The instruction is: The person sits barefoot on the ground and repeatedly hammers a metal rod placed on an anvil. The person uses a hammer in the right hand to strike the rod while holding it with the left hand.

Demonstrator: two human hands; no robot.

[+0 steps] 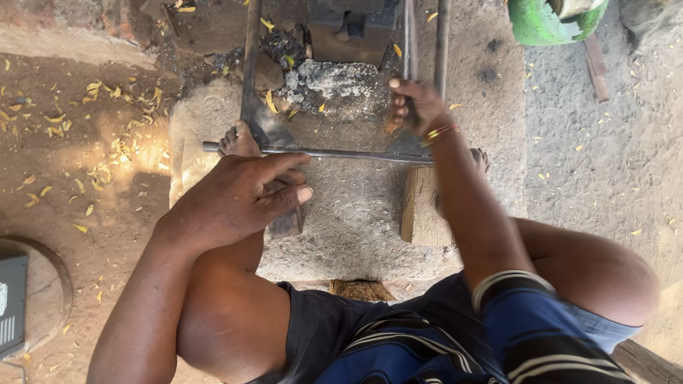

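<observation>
Two bare hands work over a grey stone slab (356, 213). Nearest, the left hand (238, 195) hovers half-open, fingers curled, holding nothing, just above a long grey metal rod (334, 152) lying crosswise. Farther off, the right hand (416, 107) grips thin upright metal bars (410, 43) near grey ash (334, 82).

I note one labelled item: a dark grey box (13, 306) at the left edge, on a round slab, bearing a small white label with stripes.
</observation>
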